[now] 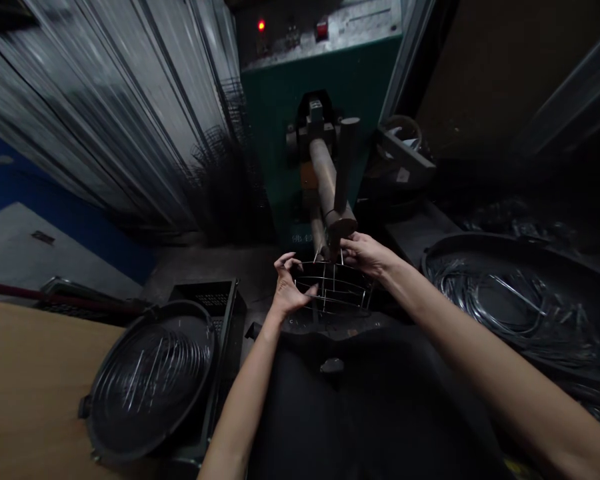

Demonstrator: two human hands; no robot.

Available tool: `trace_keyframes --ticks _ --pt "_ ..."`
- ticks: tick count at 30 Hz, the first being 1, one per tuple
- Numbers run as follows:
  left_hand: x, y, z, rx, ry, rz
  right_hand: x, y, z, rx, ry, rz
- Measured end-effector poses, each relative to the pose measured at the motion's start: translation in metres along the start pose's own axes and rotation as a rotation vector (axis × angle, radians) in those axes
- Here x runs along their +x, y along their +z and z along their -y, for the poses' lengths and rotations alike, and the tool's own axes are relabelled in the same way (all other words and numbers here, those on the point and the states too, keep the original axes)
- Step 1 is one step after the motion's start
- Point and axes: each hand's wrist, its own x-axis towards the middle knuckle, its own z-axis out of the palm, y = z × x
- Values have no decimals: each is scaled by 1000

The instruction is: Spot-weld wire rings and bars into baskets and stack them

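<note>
A round wire rack (334,295) of thin, shiny bars hangs below the blunt end of a thick metal welder arm (325,167). My left hand (289,288) holds its left edge, with the thumb inside the near bars and the fingers curled over the far side. My right hand (364,255) is closed at the far right of the rack, just under the arm's tip. Its fingertips pinch at a short upright wire there, partly hidden by the arm. The lower arm tip meets the rack between my hands.
The green machine (265,100) has a lit red lamp (261,26). On the left, a black round tray (96,417) of wire rings sits over a plastic crate (233,293). A larger black tray (480,241) of bent wires is on the right. Dark wire pieces (215,153) lean behind.
</note>
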Motion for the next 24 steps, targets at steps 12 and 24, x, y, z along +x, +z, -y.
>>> trace_keyframes --ticks 12,24 --pt "-2 2 11 -25 -33 -44 6 4 -8 79 23 -90" --pt "4 5 15 -101 -67 -18 16 1 -13 25 -28 -152"
